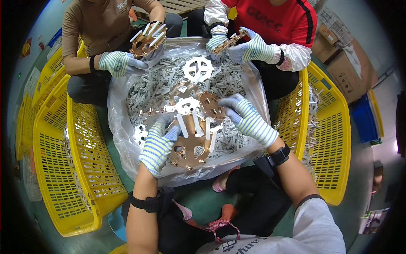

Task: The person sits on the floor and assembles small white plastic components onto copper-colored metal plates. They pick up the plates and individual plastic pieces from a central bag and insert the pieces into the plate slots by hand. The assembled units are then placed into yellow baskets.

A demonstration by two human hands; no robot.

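The floor (pixel 203 203) was green, and on it a big clear plastic bag (pixel 122 127) lay open, full of small white plastic pieces (pixel 156 86). Over the near edge of the bag was the copper-coloured wheel frame (pixel 190 144), a flat round holder with spokes and white pieces sitting on its arms. The left hand (pixel 158 144), in a striped glove, was clenched on the left rim of this frame. The right hand (pixel 247 118) had its grip loosely closed at the upper right side, on one white piece or just beside it; I cannot tell exactly. The frame looked stiff and rather light, and the rim seemed the safe place to hold, because the thin pieces might snap off. Two more people sat opposite, each holding a similar frame. Yellow baskets (pixel 84 169) stood at both sides.
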